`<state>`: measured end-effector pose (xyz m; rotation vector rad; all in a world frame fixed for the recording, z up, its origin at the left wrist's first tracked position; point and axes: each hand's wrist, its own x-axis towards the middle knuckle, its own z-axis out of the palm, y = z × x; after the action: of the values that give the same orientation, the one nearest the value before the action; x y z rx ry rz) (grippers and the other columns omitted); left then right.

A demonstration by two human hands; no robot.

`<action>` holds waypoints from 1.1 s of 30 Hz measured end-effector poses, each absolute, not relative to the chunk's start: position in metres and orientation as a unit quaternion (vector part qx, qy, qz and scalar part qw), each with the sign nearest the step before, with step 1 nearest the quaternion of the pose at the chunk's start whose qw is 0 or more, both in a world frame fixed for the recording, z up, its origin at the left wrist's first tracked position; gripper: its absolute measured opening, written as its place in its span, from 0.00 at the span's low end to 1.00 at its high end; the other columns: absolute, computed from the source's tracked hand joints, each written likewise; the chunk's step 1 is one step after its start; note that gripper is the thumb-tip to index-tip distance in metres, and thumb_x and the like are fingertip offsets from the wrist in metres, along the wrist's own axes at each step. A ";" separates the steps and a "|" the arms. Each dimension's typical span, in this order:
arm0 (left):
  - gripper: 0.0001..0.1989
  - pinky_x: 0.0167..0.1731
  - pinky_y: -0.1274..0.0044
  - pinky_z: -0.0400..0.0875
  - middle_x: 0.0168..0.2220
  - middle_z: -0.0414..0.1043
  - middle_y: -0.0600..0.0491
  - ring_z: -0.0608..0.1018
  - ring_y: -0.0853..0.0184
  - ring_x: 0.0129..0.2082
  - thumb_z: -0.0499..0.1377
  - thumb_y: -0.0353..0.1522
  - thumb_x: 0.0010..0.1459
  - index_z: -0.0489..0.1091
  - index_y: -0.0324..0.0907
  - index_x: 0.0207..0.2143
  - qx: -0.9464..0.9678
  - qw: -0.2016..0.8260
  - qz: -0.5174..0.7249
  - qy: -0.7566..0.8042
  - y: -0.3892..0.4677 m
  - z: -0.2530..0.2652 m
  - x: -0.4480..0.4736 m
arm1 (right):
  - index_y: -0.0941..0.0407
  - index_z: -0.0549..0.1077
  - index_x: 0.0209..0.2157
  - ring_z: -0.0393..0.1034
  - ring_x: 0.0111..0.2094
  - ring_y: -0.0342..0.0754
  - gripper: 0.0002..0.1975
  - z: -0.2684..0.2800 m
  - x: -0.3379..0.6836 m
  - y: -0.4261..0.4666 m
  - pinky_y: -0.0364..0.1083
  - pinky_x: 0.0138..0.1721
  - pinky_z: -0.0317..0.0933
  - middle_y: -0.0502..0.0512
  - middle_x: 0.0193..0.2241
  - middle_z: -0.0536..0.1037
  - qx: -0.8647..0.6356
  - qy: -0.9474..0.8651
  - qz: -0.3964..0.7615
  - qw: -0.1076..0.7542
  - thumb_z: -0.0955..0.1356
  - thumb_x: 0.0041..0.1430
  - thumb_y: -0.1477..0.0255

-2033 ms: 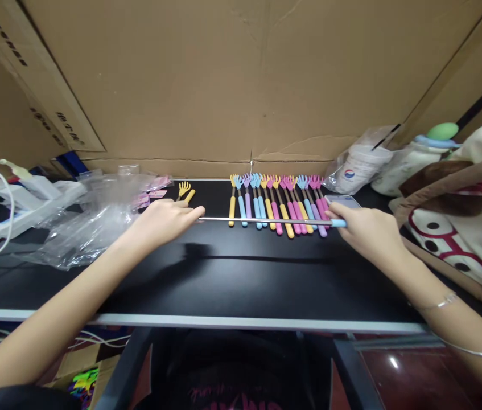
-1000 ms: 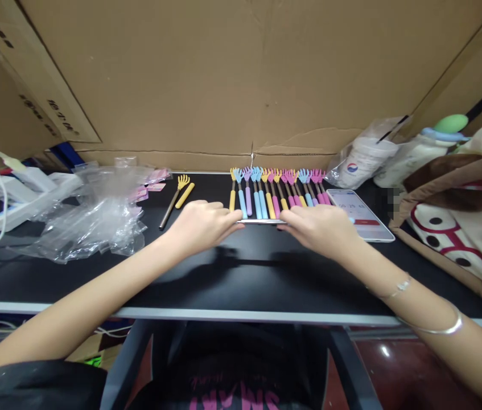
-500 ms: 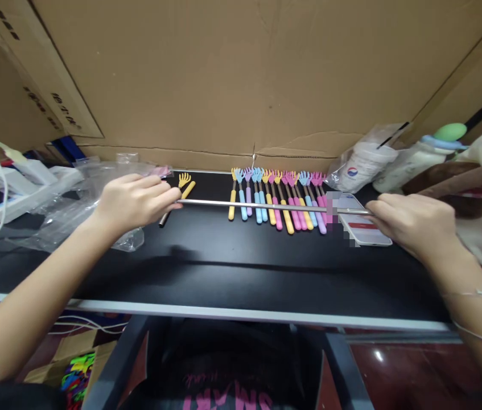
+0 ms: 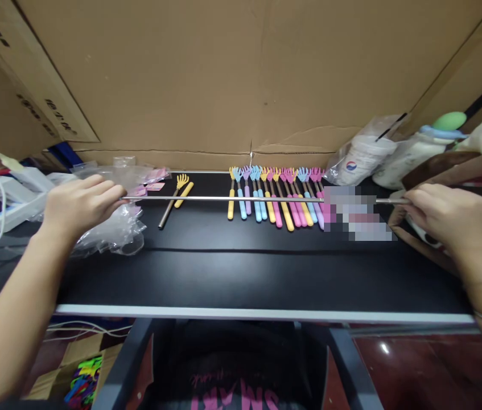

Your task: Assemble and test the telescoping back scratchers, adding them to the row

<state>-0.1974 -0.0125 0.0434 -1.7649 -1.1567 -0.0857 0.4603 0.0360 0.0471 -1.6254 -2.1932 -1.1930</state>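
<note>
A thin telescopic metal rod spans level above the black table, held at both ends. My left hand is closed around its left end, over some clear plastic bags. At the other end, my right hand grips the rod near a bag's brown strap. Behind the rod lies a row of telescopic back scratchers with yellow, blue, purple and pink handles. Left of the row rests a yellow scratcher head on a metal shaft, with a loose yellow handle beside it.
A lidded cup in a plastic bag and a white bottle stand at the back right. White trays and a cable are on the left. Cardboard walls the back. Below is a box of colourful pieces.
My hands have moved apart, left hand to the left and right hand to the right. The rod between them is now visibly longer.
</note>
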 end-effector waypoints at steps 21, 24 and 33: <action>0.10 0.25 0.81 0.59 0.35 0.75 0.55 0.72 0.68 0.36 0.48 0.37 0.64 0.66 0.44 0.40 -0.764 0.406 -0.080 -0.495 -0.014 0.035 -0.189 | 0.53 0.63 0.26 0.60 0.24 0.46 0.14 0.047 0.454 0.021 0.44 0.25 0.47 0.57 0.21 0.68 -0.700 -0.646 -0.270 0.138 0.61 0.52 0.57; 0.09 0.24 0.81 0.59 0.34 0.75 0.55 0.72 0.67 0.36 0.49 0.35 0.63 0.66 0.44 0.40 -0.762 0.396 -0.089 -0.504 -0.015 0.035 -0.184 | 0.53 0.61 0.26 0.57 0.23 0.45 0.13 0.046 0.453 0.021 0.44 0.24 0.46 0.56 0.20 0.66 -0.711 -0.627 -0.284 0.144 0.61 0.52 0.57; 0.08 0.28 0.76 0.61 0.33 0.75 0.52 0.70 0.63 0.36 0.51 0.31 0.58 0.69 0.42 0.37 -0.747 0.406 -0.132 -0.511 -0.019 0.036 -0.177 | 0.54 0.62 0.27 0.57 0.23 0.46 0.13 0.047 0.452 0.022 0.43 0.24 0.46 0.57 0.20 0.66 -0.722 -0.626 -0.271 0.115 0.59 0.53 0.59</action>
<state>-0.1770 -0.0194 0.0362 -1.8837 -1.2884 -0.3335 0.4516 0.0218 0.0471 -2.1175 -1.8337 -0.7955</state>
